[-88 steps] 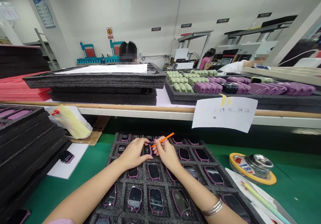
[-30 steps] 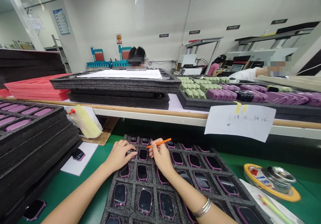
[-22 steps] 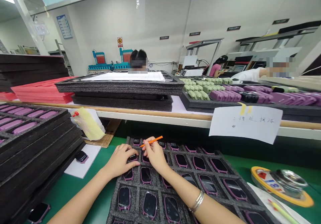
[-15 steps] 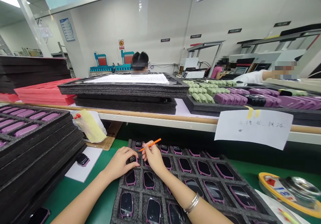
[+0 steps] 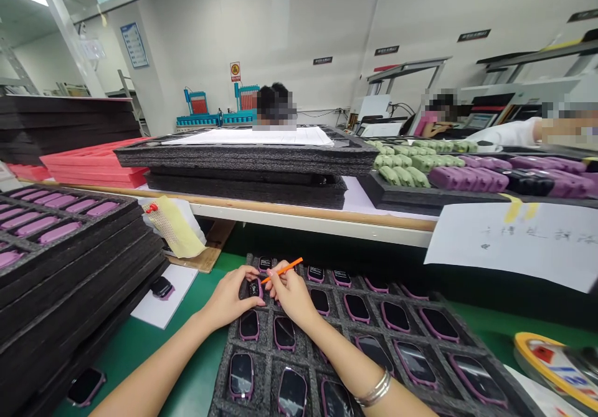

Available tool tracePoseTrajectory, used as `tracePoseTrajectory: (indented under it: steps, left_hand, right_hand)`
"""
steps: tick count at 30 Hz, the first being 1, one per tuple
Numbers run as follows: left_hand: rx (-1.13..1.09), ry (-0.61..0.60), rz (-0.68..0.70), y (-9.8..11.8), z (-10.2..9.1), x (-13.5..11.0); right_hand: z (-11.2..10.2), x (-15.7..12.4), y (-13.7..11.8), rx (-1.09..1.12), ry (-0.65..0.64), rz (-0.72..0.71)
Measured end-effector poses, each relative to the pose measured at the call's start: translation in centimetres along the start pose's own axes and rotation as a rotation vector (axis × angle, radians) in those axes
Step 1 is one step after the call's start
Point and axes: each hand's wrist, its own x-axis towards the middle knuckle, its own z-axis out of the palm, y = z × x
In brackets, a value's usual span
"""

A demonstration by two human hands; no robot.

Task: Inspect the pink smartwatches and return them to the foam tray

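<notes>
My left hand [image 5: 236, 292] curves around a purple-framed smartwatch [image 5: 255, 288] in a back-left slot of the black foam tray [image 5: 267, 376], fingers at its top edge and thumb at its lower edge. Light markings show on that watch's dark screen. Between the closed fingers of my right hand [image 5: 289, 292] is a slim orange pen-like stick [image 5: 290, 265], slanting down to the left with its lower end by the same watch. More purple-framed watches lie face up in the tray's slots, partly hidden under my right forearm.
Foam trays of purple parts [image 5: 60, 233] are stacked at left. A loose watch [image 5: 86, 386] lies on the green table, another [image 5: 162, 287] on white paper. A yellow-rimmed round object [image 5: 555, 367] sits at right. The shelf [image 5: 299, 220] crosses ahead; people sit beyond.
The view has turned slightly left. The left fingers have shifted upward, uncovering more of the watch, whose screen now shows different light markings. The orange stick stays in my right hand.
</notes>
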Motion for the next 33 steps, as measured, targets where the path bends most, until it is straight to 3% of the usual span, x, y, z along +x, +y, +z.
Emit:
tracePoseTrajectory:
  steps: [17,22,27,30,33]
  left_hand:
    - [-0.006,-0.104,-0.022,0.9,-1.4,0.8]
    - [0.044,-0.189,0.029,0.5,-2.5,3.0]
    - [0.225,-0.144,0.048,0.6,-0.2,6.5]
    - [0.343,-0.131,0.037,0.8,1.4,7.7]
    - [0.411,-0.135,0.047,0.6,1.5,7.6]
  right_hand:
    - [0.1,0.0,-0.2,0.013,-0.010,-0.025]
    - [0.0,0.8,0.4,0.121,0.107,0.021]
    - [-1.0,1.9,0.8,0.261,0.288,0.059]
    - [-1.5,1.8,0.7,0.289,0.322,0.067]
    - [-1.8,1.6,0.4,0.273,0.326,0.084]
